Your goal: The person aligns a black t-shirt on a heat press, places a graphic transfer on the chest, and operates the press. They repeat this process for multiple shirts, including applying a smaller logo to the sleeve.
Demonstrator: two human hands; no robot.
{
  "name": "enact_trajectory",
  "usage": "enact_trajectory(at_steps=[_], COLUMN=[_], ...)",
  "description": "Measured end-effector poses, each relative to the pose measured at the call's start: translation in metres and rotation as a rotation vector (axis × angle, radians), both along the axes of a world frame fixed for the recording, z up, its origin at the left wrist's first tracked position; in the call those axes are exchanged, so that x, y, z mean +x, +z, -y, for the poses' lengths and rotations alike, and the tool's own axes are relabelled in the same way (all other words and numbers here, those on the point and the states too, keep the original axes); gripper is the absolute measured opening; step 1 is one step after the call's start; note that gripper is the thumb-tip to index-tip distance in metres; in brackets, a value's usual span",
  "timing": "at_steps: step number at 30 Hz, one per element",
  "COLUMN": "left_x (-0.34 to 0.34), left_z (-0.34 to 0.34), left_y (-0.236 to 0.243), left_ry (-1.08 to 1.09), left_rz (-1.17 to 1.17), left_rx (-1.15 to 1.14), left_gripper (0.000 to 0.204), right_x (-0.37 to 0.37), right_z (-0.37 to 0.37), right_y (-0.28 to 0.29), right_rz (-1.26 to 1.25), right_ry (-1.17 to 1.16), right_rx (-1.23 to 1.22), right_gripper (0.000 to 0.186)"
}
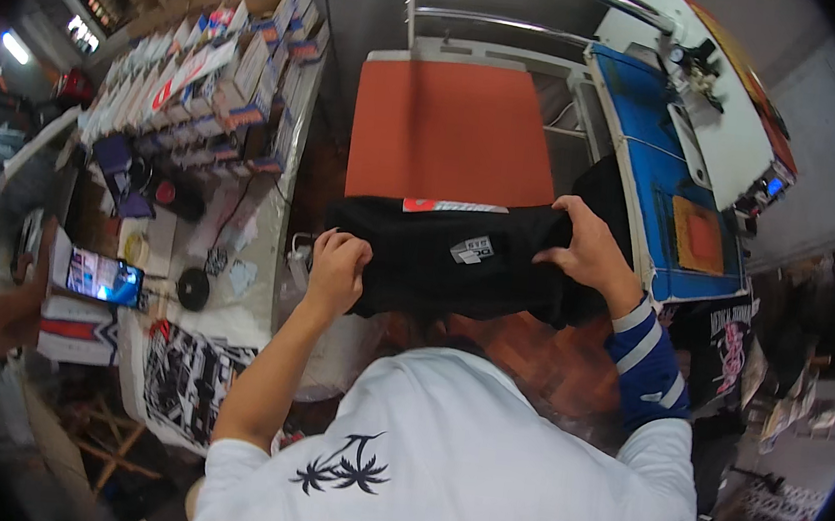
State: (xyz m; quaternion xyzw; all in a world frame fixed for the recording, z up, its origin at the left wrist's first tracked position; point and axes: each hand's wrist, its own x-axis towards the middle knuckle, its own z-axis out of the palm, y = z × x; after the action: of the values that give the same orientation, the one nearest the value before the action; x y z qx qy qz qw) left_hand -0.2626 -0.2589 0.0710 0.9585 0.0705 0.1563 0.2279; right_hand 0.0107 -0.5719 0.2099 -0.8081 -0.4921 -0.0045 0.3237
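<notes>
A black garment, likely a T-shirt (407,260), hangs bunched across the near end of an orange flat board (450,133). A small grey-and-white print shows on its cloth, and a red-and-white strip (455,207) peeks out along its upper edge. At the garment's left side, my left hand (338,268) has its fingers curled over the cloth. My right hand (594,249) grips the other side, thumb below and fingers on top. A blue sleeve with white stripes (651,363) covers my right forearm.
Stacked boxes (194,78) fill a bench on the left, beside a lit phone (104,277) and a round black disc (193,288). On the right stand a blue-topped table (639,151) and a white machine panel (726,79). A metal rail (506,23) crosses behind the board.
</notes>
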Motion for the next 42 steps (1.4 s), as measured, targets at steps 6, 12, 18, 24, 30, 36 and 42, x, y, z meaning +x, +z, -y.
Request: enact_trajectory(at_steps=[6, 12, 18, 24, 30, 36, 42], left_x=[0.003, -0.043, -0.084, 0.01, 0.111, 0.076, 0.007], left_z=[0.002, -0.029, -0.072, -0.013, 0.104, 0.13, 0.08], left_y=[0.002, 0.176, 0.293, 0.23, -0.016, 0.027, 0.077], left_ry=[0.046, 0.094, 0.058, -0.416, -0.331, -0.488, -0.337], left_rz=[0.127, 0.43, 0.346, -0.021, 0.034, -0.388, -0.337], left_rx=[0.029, -0.313, 0.202, -0.284, 0.009, -1.132, -0.997], left_gripper=[0.02, 0.028, 0.022, 0.081, 0.049, 0.04, 0.041], right_x=[0.007, -0.004, -0.015, 0.016, 0.004, 0.004, -0.003], right_z=[0.03, 0.08, 0.137, 0.095, 0.018, 0.071, 0.121], right_y=[0.043, 0.071, 0.141, 0.175, 0.19, 0.185, 0.185], right_rz=[-0.01, -0.175, -0.202, -0.241, -0.152, -0.178, -0.006], right_ry=[-0.069, -0.329, -0.306, -0.083, 0.158, -0.166, -0.385], right_rx=[0.04, 0.174, 0.314, 0.478, 0.363, 0.531, 0.583], right_gripper=[0.029, 0.025, 0.029, 0.019, 0.014, 0.016, 0.014])
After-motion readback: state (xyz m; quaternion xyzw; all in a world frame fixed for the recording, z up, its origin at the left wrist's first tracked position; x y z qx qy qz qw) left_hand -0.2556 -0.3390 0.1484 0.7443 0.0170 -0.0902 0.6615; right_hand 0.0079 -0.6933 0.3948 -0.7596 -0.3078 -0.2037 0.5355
